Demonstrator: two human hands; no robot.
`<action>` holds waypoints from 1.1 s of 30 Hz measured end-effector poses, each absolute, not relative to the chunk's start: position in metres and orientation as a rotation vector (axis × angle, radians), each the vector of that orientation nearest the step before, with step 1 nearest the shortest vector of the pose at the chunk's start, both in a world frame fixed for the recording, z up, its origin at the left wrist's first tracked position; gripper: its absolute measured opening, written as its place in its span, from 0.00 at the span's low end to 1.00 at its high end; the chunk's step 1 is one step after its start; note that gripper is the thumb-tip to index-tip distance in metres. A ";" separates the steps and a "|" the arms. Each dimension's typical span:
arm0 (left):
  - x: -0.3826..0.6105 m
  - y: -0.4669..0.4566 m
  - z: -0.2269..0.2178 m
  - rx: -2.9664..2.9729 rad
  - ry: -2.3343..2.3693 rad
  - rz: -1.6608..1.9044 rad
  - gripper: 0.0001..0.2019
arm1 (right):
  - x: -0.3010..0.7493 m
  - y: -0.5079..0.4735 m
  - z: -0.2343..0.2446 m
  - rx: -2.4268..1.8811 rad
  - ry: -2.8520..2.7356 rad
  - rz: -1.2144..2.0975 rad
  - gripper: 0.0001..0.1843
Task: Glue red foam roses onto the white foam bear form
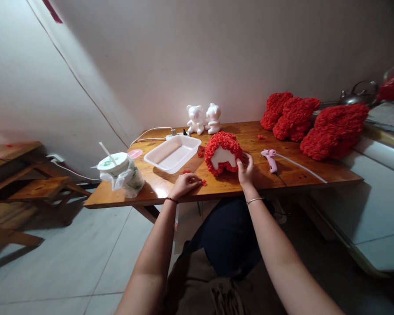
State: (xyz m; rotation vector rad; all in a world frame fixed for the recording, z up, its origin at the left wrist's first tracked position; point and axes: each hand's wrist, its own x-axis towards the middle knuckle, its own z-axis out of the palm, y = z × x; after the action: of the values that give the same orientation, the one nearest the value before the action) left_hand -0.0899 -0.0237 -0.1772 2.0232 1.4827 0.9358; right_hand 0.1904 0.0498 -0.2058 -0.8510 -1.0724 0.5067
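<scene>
A white foam shape partly covered in small red roses (222, 152) lies on the wooden table (302, 173). My right hand (245, 170) rests against its right lower edge, fingers curled on it. My left hand (184, 183) lies near the table's front edge, fingers closed in a pinch around a small red rose (204, 183). A pink glue gun (269, 159) with its cord lies just right of the right hand.
A white plastic tray (172, 152) sits left of the shape. A lidded cup with a straw in a plastic bag (120, 173) stands at the front left. Two white foam bears (204, 118) and several finished red rose shapes (315, 122) stand at the back.
</scene>
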 end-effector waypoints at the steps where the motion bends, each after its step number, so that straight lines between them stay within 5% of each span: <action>1: -0.088 -0.025 -0.175 2.065 1.483 0.885 0.22 | 0.190 0.049 -0.206 -0.854 -1.077 0.502 0.25; 12: -0.079 -0.024 -0.177 2.192 1.433 0.800 0.17 | 0.190 0.050 -0.209 -0.847 -1.071 0.534 0.26; 19: -0.091 -0.015 -0.187 1.940 1.537 1.169 0.31 | 0.190 0.051 -0.209 -0.839 -1.064 0.554 0.26; 33: -0.074 -0.026 -0.175 2.221 1.544 0.768 0.13 | 0.191 0.048 -0.206 -0.820 -1.056 0.581 0.26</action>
State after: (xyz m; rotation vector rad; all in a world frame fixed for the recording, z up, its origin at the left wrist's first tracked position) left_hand -0.0742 -0.0262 -0.1751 2.2209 1.5437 0.7676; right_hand 0.1912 0.0484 -0.2062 -0.8202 -1.0561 0.5806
